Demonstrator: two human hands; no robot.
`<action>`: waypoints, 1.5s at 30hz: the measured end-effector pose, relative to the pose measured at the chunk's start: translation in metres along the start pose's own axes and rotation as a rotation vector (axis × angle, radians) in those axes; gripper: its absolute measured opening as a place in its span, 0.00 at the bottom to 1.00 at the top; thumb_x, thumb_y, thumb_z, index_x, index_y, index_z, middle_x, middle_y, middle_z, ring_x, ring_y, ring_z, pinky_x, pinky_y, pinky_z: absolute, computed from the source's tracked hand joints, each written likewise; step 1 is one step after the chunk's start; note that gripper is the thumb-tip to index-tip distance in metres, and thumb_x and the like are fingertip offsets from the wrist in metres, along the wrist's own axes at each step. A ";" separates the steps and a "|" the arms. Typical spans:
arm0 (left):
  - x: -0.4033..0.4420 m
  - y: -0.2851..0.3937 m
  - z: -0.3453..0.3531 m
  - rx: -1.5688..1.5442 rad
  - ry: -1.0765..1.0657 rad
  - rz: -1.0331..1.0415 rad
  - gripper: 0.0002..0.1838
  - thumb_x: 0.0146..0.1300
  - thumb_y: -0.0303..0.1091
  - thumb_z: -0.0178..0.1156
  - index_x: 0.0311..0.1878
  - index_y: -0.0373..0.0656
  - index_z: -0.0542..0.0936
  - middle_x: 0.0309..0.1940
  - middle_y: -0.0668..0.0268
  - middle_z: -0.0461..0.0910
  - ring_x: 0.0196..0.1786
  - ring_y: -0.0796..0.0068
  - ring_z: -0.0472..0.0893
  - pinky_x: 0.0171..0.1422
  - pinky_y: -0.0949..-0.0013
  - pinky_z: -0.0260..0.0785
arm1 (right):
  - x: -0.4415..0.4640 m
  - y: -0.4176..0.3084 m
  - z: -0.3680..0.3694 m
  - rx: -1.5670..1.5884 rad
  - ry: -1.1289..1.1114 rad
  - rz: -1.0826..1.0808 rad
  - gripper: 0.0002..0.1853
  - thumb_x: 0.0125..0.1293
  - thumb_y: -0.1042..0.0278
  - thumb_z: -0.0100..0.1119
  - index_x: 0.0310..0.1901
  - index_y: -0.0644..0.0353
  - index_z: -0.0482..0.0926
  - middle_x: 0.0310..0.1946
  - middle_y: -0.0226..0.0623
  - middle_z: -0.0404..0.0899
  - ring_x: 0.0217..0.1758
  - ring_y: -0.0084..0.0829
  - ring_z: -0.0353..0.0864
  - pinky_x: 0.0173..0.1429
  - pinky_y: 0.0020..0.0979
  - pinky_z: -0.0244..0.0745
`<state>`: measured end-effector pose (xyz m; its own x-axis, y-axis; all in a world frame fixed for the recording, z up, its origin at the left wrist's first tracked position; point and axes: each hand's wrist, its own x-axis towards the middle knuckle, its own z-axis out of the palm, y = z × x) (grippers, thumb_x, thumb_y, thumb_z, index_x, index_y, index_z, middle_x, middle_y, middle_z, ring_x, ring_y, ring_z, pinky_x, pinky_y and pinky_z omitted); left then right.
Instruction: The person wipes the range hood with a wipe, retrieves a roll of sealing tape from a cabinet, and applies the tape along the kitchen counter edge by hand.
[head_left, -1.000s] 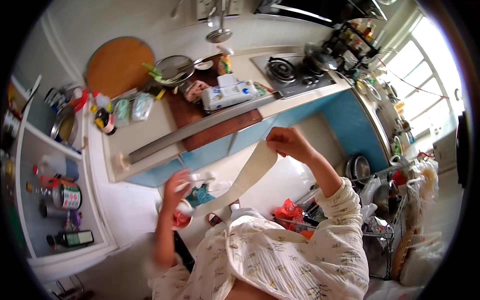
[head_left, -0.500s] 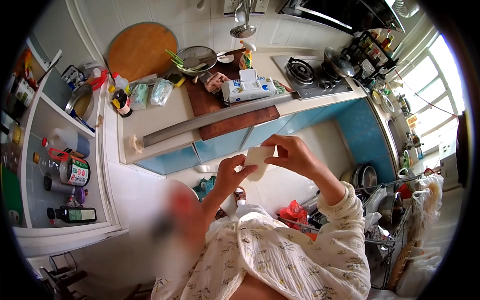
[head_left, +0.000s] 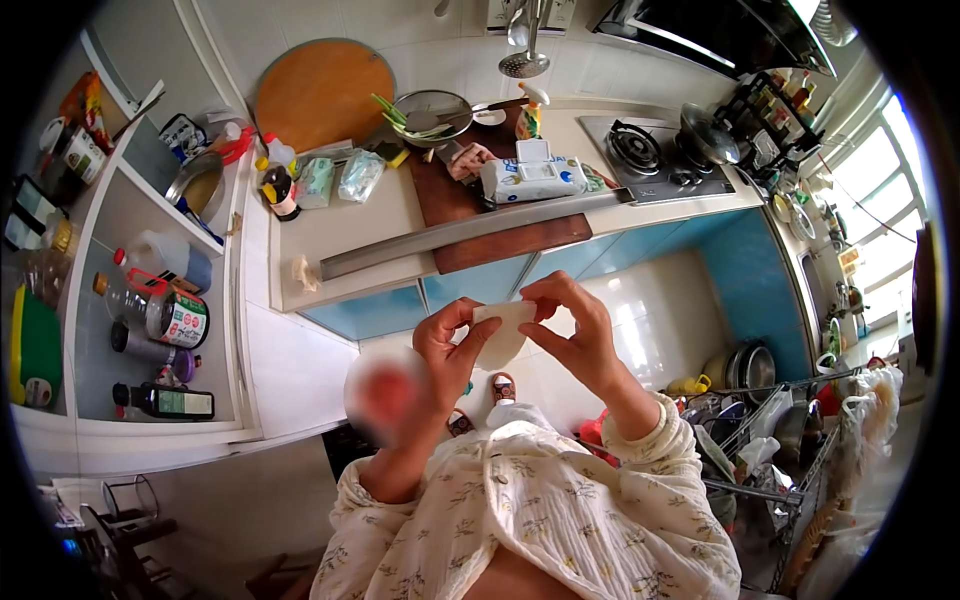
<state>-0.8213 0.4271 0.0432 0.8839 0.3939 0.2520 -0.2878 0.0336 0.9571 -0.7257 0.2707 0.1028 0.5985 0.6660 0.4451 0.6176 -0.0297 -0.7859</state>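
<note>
Between my two hands hangs a thin off-white sheet (head_left: 502, 342), rounded at its lower edge; its exact kind I cannot make out. My left hand (head_left: 448, 340) pinches its upper left side, with the thumb lying across the front. At the upper right corner, my right hand (head_left: 578, 335) holds it between thumb and fingertips. Both hands are in mid-air in front of my body, nearer to me than the counter's front edge. A blurred patch covers the area beside my left wrist.
Ahead, the counter (head_left: 375, 222) carries a wooden board (head_left: 455, 258), a long metal strip (head_left: 410, 245), a wipes pack (head_left: 535, 180) and a strainer bowl (head_left: 432, 105). A gas stove (head_left: 655, 160) is at right. Shelves with bottles (head_left: 182, 402) stand left, a wire rack (head_left: 760, 490) right.
My left hand has come up to the sheet's upper left side. The sheet now hangs more level and spread wider between both hands. The camera view has shifted slightly left.
</note>
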 end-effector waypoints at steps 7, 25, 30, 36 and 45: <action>-0.006 0.020 -0.012 0.040 0.017 -0.005 0.04 0.66 0.22 0.60 0.42 0.34 0.79 0.38 0.67 0.80 0.40 0.84 0.76 0.47 0.80 0.68 | 0.007 -0.007 0.024 0.151 0.044 0.082 0.16 0.53 0.82 0.66 0.45 0.64 0.80 0.35 0.34 0.78 0.36 0.27 0.76 0.44 0.26 0.72; 0.013 0.036 -0.031 0.033 -0.125 0.017 0.05 0.57 0.25 0.69 0.36 0.38 0.82 0.32 0.72 0.81 0.36 0.84 0.77 0.42 0.78 0.68 | 0.037 -0.010 0.024 0.330 -0.164 -0.038 0.15 0.65 0.64 0.64 0.49 0.65 0.80 0.51 0.39 0.80 0.50 0.33 0.79 0.53 0.34 0.72; 0.023 0.036 -0.028 -0.105 -0.217 -0.069 0.14 0.58 0.28 0.69 0.47 0.39 0.81 0.38 0.70 0.82 0.41 0.82 0.79 0.47 0.74 0.71 | 0.047 0.002 0.031 0.517 -0.317 -0.142 0.22 0.74 0.59 0.51 0.62 0.64 0.73 0.63 0.43 0.73 0.68 0.35 0.69 0.70 0.37 0.63; 0.035 0.001 -0.034 -0.090 -0.655 -0.199 0.18 0.60 0.29 0.66 0.54 0.37 0.79 0.45 0.62 0.84 0.49 0.73 0.82 0.56 0.68 0.74 | 0.054 -0.018 0.025 0.839 -0.248 0.089 0.21 0.77 0.56 0.43 0.56 0.65 0.76 0.54 0.45 0.80 0.59 0.34 0.79 0.61 0.33 0.75; 0.024 -0.007 -0.013 -0.212 -0.340 -0.167 0.07 0.61 0.27 0.67 0.41 0.36 0.85 0.35 0.63 0.86 0.41 0.75 0.84 0.49 0.72 0.77 | 0.072 -0.044 0.021 0.949 -0.117 0.139 0.21 0.75 0.54 0.46 0.56 0.63 0.74 0.48 0.52 0.81 0.48 0.39 0.84 0.54 0.40 0.81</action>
<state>-0.8027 0.4486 0.0404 0.9858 0.0433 0.1624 -0.1680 0.2730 0.9472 -0.7204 0.3356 0.1606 0.5489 0.7734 0.3171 -0.1552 0.4670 -0.8705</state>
